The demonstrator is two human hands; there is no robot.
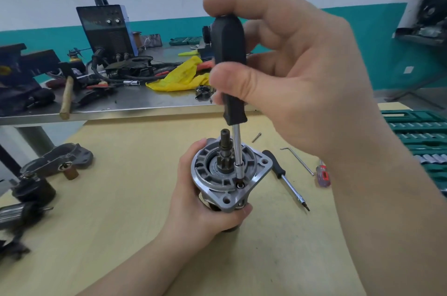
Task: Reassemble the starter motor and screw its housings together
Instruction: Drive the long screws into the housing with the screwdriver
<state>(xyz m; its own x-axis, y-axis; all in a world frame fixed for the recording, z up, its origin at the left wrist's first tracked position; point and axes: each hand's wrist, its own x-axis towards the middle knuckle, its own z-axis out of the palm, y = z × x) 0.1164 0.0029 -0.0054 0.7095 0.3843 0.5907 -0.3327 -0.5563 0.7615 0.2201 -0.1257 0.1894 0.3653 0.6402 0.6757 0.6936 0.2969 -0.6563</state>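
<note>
Starter motor, standing upright on the pale wooden table, pinion shaft uppermost, its grey flanged housing facing the camera. The left hand wraps the motor body from the left and below, fingers curled round it beneath the flange. Above, the right hand grips the black handle of a screwdriver, thumb and fingers closed round it; the shank runs straight down beside the pinion, its tip seated on a screw in the housing face. Just right of the motor lie a second screwdriver, a hex key and a small red-handled driver. At the far right edge, an open green case holds rows of metal sockets. Farther off, a steel bench carries a hammer, a yellow cloth and a dark welding unit.
</note>
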